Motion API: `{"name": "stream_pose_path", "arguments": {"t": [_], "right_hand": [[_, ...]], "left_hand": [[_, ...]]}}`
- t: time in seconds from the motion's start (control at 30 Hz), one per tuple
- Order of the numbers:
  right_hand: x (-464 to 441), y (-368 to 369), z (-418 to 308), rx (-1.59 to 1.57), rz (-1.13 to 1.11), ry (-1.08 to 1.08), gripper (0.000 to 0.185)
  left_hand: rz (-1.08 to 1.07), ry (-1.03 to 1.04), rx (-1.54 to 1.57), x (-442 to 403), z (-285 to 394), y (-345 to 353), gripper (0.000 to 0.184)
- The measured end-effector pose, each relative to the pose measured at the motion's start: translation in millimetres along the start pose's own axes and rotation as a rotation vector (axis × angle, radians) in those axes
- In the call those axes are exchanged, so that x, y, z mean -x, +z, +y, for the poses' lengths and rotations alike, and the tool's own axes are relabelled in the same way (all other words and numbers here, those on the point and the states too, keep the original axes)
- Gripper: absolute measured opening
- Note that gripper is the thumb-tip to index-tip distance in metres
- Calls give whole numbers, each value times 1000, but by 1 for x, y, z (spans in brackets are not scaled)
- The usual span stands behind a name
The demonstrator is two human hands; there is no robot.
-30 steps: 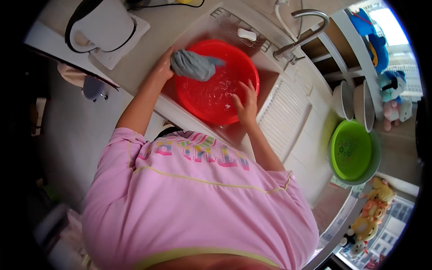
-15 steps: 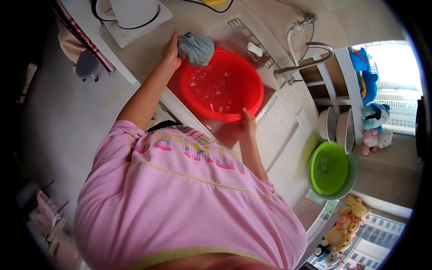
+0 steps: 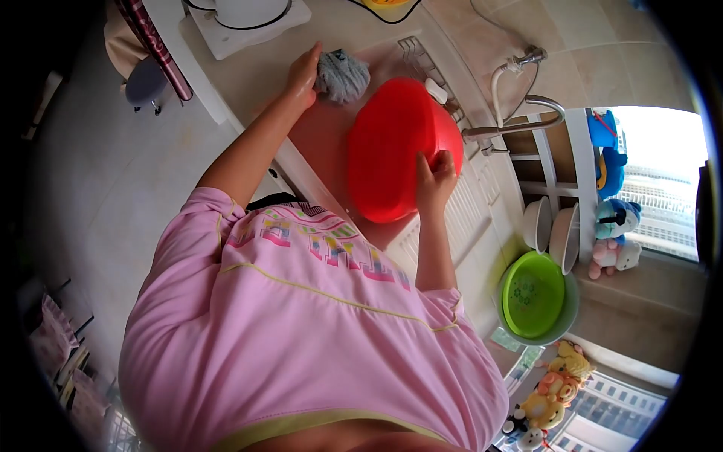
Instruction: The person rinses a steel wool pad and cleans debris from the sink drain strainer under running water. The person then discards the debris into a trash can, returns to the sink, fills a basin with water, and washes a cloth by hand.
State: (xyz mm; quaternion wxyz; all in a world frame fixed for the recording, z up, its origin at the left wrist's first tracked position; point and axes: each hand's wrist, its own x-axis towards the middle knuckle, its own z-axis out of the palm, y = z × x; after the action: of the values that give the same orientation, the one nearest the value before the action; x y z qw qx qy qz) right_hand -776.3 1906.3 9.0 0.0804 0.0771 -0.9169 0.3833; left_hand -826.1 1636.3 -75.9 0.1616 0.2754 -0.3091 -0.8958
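My left hand (image 3: 303, 75) is closed around a bunched wet-looking grey cloth (image 3: 343, 77), held over the left part of the sink (image 3: 320, 147). My right hand (image 3: 437, 181) grips the red plastic basin (image 3: 385, 154), thumb and fingers closed on its near right edge. The basin is steeply tipped in the sink, its red outer side turned towards me, so I cannot see into it. A small gap separates cloth and basin.
Behind the basin, a white bar of soap (image 3: 435, 91) lies by a wire rack (image 3: 413, 54). The curved faucet (image 3: 531, 105) juts over the ridged drainboard (image 3: 471, 200). Green basin (image 3: 533, 295) and white bowls (image 3: 565, 237) stand right; a white appliance (image 3: 252, 13) stands upper left.
The red basin, upright with water in it before, has been tipped over by my right hand, which moved up and right. My left hand still holds the cloth, slightly further right in view.
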Motion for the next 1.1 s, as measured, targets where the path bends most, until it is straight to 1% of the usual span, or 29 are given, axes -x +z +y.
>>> {"name": "stream_pose_path", "arguments": {"t": [0.07, 0.1, 0.2, 0.33, 0.47, 0.57, 0.67, 0.7, 0.8, 0.83, 0.93, 1.0, 1.07, 1.1], "right_hand": [[11, -5, -7, 15, -31, -37, 26], [17, -6, -4, 36, -13, -130, 24], [27, -19, -11, 169, 46, -316, 22], [34, -39, -16, 239, 132, -455, 22], [39, -52, -20, 349, 152, -565, 26], [42, -55, -18, 246, 175, -581, 26], [48, -59, -19, 70, 183, -343, 25], [50, -64, -23, -59, 135, -227, 22], [36, -51, 0, -779, 310, 55, 18], [33, -48, 20, -937, 275, 138, 11], [21, -23, 68, -1279, 346, 442, 11], [20, 11, 134, -1456, 316, 590, 18], [20, 25, 145, -1570, 254, 796, 13], [19, 28, 147, -1559, 214, 817, 16]], "left_hand": [[11, 0, -9, -1, 1, 1, 40], [14, 0, -15, -4, 0, 1, 39], [-4, 19, -5, -14, 0, 0, 34], [6, 4, 4, -13, 2, 8, 29], [-10, -20, 46, -5, 5, 19, 26], [-12, -19, 50, -4, 3, 20, 25], [7, -27, 7, -7, 1, 17, 26], [14, -31, -13, -8, 1, 17, 26], [15, -8, 10, -15, -3, 14, 31], [6, -16, 37, -15, -2, 16, 32], [-48, -29, 83, -11, -2, 21, 33], [-115, -18, 75, -9, -8, 22, 33], [-141, -94, 32, -8, -21, 26, 37], [-157, -129, 11, -8, -30, 26, 39]]}}
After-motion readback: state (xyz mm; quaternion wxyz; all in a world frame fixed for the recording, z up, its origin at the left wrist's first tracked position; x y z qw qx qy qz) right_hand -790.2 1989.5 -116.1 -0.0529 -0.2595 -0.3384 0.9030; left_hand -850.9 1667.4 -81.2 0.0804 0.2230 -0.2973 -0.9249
